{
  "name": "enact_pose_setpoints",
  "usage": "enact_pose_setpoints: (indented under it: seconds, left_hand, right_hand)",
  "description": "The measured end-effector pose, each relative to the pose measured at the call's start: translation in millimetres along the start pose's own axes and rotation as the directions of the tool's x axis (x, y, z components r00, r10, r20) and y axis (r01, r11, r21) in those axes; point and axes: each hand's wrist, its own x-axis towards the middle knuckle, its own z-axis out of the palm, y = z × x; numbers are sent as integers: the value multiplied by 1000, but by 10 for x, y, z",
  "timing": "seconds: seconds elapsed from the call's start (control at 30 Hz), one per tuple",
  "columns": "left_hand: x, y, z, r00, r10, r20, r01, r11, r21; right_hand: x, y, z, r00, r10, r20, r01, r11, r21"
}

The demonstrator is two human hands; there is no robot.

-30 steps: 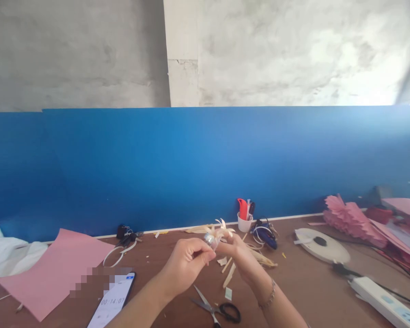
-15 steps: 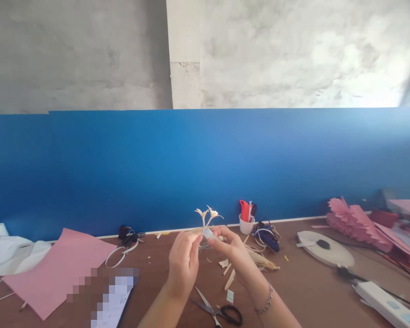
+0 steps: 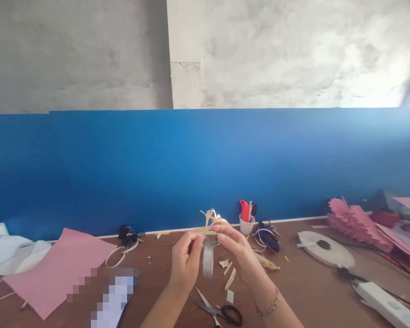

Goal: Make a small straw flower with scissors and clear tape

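Note:
Pale cream flowers (image 3: 210, 215) on thin stems rise above my left hand (image 3: 186, 259), whose thumb and fingers pinch the stem ends. My right hand (image 3: 237, 248) is beside the blossoms, fingers apart and curved, its fingertips near the petals; whether they touch is unclear. Between my hands hangs a blurred, clear-whitish spool (image 3: 207, 260), below the pinched stems. Scissors (image 3: 213, 310) with black handles lie part open on the table beneath.
Pale dried strips (image 3: 266, 262) lie behind my right forearm. A white cup (image 3: 246, 224) with red-handled tools stands at the partition. Pink paper (image 3: 59, 273) and a phone (image 3: 114, 300) are left; a power strip (image 3: 387, 303) is right.
The spool has left my right hand's fingers and now hangs lower between my hands. My right fingers have opened and moved up beside the flowers, which have turned slightly.

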Motion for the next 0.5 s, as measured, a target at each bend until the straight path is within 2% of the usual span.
enact_pose_setpoints:
  seconds: [0.13, 0.23, 0.4, 0.5]
  left_hand:
    - [-49, -20, 35, 997, 3, 80, 0, 999, -47]
    - [-87, 11, 61, 994, -20, 112, 31, 995, -95]
    - [-91, 55, 63, 976, -161, 147, 191, 956, -221]
    - [-109, 39, 67, 976, -181, 117, 200, 963, -183]
  right_hand:
    - [-41, 15, 93, 994, -52, -95, 54, 998, 14]
    - [-42, 61, 109, 978, -127, -164, 119, 991, -55]
    - [-47, 104, 59, 976, -160, -148, 141, 981, -131]
    - [-67, 88, 80, 976, -170, -138, 149, 978, -147]
